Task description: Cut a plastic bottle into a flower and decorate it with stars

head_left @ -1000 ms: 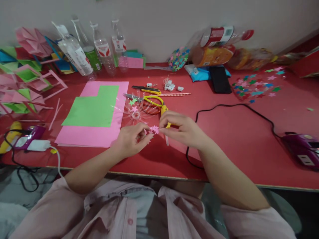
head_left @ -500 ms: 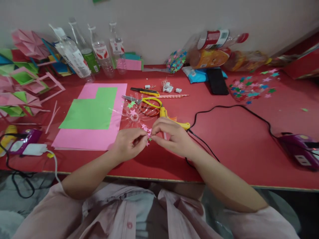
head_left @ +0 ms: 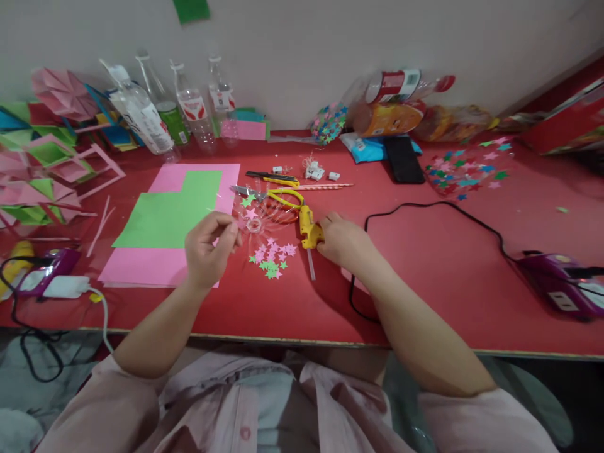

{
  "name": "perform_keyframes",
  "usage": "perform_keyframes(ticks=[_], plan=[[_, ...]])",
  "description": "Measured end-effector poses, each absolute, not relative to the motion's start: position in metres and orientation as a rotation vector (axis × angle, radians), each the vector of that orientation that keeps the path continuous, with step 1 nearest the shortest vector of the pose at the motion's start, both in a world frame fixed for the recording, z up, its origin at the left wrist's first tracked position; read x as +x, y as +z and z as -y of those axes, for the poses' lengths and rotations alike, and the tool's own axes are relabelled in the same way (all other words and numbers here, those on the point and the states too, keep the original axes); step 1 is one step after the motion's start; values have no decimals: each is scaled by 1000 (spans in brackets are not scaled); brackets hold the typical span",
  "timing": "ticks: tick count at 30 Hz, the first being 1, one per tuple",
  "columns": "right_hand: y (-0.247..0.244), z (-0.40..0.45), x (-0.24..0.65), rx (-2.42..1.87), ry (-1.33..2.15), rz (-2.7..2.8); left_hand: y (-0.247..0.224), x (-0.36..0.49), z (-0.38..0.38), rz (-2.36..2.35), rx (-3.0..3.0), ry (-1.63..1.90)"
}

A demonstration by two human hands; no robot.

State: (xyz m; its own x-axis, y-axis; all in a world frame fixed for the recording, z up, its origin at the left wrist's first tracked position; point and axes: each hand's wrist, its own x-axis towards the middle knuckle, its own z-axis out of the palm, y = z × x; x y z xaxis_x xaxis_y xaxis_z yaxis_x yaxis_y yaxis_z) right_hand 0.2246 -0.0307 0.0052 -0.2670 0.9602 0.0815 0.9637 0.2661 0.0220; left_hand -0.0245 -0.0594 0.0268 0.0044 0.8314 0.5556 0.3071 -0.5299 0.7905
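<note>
My right hand (head_left: pixel 346 245) is wrapped round the handle of a yellow glue gun (head_left: pixel 306 220), which lies on the red table with a clear glue stick (head_left: pixel 311 265) showing at its end. Above the green and pink sheets, my left hand (head_left: pixel 210 248) is closed with thumb and fingers pinched; what it holds, if anything, is too small to make out. Just right of it lies a clear plastic bottle piece cut into strips (head_left: pixel 253 225), with a green and a pink star on it. Between my hands is a loose pile of pink and green paper stars (head_left: pixel 272 257).
Yellow-handled scissors (head_left: pixel 285 199), a cutter (head_left: pixel 274 178) and striped straws lie behind. Plastic bottles (head_left: pixel 192 107) stand along the wall. A black cord (head_left: pixel 436 204) crosses the right side to a purple power strip (head_left: pixel 561 283). A phone (head_left: pixel 403 160) lies behind it.
My hands have moved apart from over the star pile. The left went left and up, over the paper; the right moved right and took hold of the glue gun. The view has tilted slightly.
</note>
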Motion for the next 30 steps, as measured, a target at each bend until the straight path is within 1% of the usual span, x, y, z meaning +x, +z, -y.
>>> perform_keyframes(ticks=[2,5,7,12,17,20,22,26,30], plan=[[10,27,229,-1788,-61,2294,26,-28,54,-1205,1740,1575],[25,28,233,-1470,-14,2014,25,-27,51,-1259,1750,1533],[34,35,229,-1316,94,1908,25,-25,51,-1301,1808,1501],[42,61,206,-1048,312,1885,25,-21,52,-1365,1899,1465],[39,75,193,-1005,755,1813,24,-20,51,-1355,1861,1463],[34,76,190,-1015,883,1749,24,-19,52,-1365,1846,1451],[31,74,189,-1000,849,1775,24,-18,53,-1373,1851,1436],[27,72,187,-960,660,1908,26,-16,55,-1375,1893,1415],[28,72,186,-983,655,1910,27,-15,56,-1384,1903,1412]])
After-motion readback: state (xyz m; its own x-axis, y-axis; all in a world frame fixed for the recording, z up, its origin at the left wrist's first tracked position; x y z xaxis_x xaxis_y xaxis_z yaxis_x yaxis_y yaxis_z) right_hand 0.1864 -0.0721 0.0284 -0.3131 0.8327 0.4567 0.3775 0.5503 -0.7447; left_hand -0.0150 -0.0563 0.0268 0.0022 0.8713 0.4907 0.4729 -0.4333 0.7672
